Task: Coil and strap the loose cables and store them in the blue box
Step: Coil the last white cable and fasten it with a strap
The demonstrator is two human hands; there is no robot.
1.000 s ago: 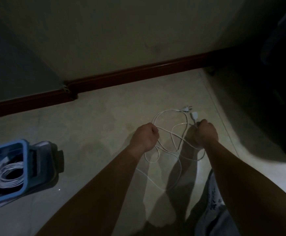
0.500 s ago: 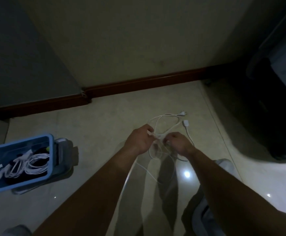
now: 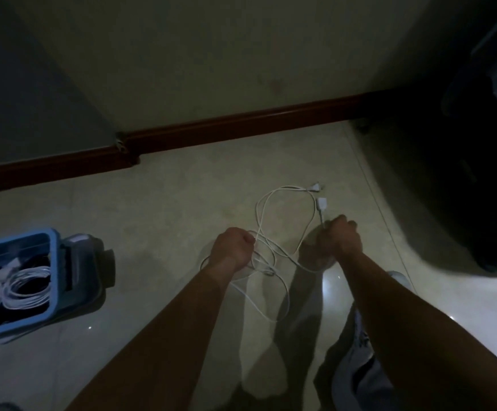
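Coiling the white cable (image 3: 288, 187)
Left hand (image 3: 233, 247) grips gathered loops, right hand (image 3: 340, 238) pinches near the plug (image 3: 321, 203); best to feed even, untwisted turns.

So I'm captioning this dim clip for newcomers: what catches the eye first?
The loose white cable loops over the pale floor between both hands: left hand grips a bunch, right hand pinches it near a plug. At far left, the blue box already holds coiled white cables.

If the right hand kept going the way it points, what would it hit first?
Probably the white cable, its plug end lying just beyond the right hand; past that, floor up to the baseboard. Depth is unclear.
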